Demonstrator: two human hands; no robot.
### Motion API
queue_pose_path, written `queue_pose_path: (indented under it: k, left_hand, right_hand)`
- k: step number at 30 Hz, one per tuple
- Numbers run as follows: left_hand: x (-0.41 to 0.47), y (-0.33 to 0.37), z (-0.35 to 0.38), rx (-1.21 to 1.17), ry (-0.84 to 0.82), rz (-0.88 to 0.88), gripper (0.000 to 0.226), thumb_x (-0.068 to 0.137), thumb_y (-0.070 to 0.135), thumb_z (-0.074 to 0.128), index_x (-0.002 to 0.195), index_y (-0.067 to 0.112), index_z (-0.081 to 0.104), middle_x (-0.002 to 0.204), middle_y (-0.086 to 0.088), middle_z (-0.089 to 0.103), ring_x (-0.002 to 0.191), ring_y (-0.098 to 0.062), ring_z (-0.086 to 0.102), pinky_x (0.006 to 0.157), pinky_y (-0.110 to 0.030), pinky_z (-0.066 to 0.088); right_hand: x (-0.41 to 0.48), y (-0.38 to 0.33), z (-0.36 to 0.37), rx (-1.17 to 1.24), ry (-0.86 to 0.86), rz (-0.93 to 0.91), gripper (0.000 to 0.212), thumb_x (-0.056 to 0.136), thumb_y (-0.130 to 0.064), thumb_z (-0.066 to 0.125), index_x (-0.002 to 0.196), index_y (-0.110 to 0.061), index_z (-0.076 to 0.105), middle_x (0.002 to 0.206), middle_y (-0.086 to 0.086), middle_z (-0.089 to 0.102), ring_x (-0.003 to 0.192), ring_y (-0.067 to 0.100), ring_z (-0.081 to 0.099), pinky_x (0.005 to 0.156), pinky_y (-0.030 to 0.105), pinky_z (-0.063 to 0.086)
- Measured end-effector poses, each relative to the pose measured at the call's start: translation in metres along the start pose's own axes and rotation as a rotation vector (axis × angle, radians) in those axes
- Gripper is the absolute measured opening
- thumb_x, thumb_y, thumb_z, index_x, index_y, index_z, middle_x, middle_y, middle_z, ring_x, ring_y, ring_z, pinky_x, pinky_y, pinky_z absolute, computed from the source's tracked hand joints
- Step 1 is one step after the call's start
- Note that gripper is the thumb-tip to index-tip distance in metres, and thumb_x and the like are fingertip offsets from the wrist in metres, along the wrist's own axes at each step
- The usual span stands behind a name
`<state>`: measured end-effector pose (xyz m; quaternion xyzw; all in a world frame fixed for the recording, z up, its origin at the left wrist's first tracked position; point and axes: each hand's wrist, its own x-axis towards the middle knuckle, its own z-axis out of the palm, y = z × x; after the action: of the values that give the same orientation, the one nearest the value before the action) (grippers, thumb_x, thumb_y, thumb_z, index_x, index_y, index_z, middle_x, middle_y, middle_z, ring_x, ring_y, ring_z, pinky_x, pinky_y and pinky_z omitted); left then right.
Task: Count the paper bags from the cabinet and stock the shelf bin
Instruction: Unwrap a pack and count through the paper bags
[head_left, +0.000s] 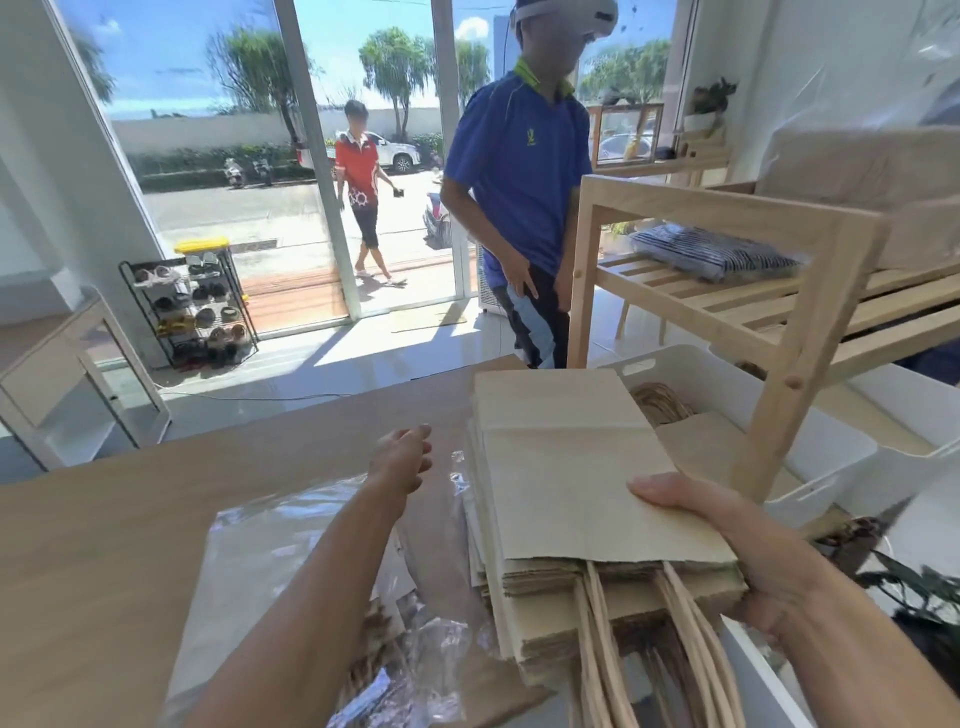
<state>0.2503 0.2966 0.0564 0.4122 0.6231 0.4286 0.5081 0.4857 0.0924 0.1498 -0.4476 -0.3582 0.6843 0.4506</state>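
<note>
You are somewhere in the middle of this job, by the look of things. Your right hand (727, 551) grips the stack of paper bags (571, 499) by its right edge, thumb pressed flat on the top bag, the twisted handles trailing toward you. The stack lies on the wooden counter (182, 493), just beside the white shelf bin (810, 441) that sits under the wooden shelf frame (789, 332). Your left hand (402, 457) hangs over the counter left of the stack, fingers loosely curled and holding nothing. Under your left forearm lies a crumpled clear plastic wrapper (291, 545), so the bags appear to be out of their packing already. The bin is not bare: at least one flat bag and a coil of handles show inside it, which suggests stocking has begun, though how many are in there cannot be told. Most of the bags seem to be in your stack, so the bulk of counting and loading is probably ahead of you.
</note>
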Motion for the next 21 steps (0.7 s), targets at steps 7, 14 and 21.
queue_pose_path:
  k: [7, 14, 21]
  left_hand:
    - [-0.031, 0.027, -0.064, -0.314, -0.060, -0.011, 0.037, 0.094, 0.039, 0.053, 0.115, 0.010, 0.062, 0.111, -0.009, 0.062, 0.080, -0.020, 0.060, 0.060, -0.032, 0.048]
    - [-0.067, 0.022, -0.134, -0.387, -0.078, -0.035, 0.036, 0.094, 0.043, 0.048, 0.114, 0.015, 0.057, 0.095, -0.004, 0.060, 0.067, -0.018, 0.056, 0.046, -0.028, 0.047]
    - [-0.077, -0.013, -0.163, -0.236, -0.022, -0.055, 0.038, 0.093, 0.021, 0.054, 0.131, 0.019, 0.048, 0.099, 0.005, 0.058, 0.082, -0.017, 0.060, 0.052, -0.027, 0.049]
  right_hand:
    - [0.039, -0.006, 0.049, -0.046, -0.054, -0.018, 0.027, 0.070, -0.018, 0.070, 0.091, -0.001, 0.071, 0.070, 0.013, 0.070, 0.052, 0.021, 0.067, 0.047, 0.025, 0.055]
    - [0.112, 0.019, 0.103, -0.132, -0.059, 0.045, 0.026, 0.077, -0.016, 0.073, 0.097, -0.001, 0.066, 0.083, 0.019, 0.069, 0.068, 0.029, 0.063, 0.076, 0.042, 0.049]
    - [0.173, 0.046, 0.145, -0.409, -0.051, 0.170, 0.076, 0.060, -0.029, 0.084, 0.121, 0.000, 0.050, 0.104, 0.026, 0.068, 0.076, 0.033, 0.068, 0.073, 0.045, 0.056]
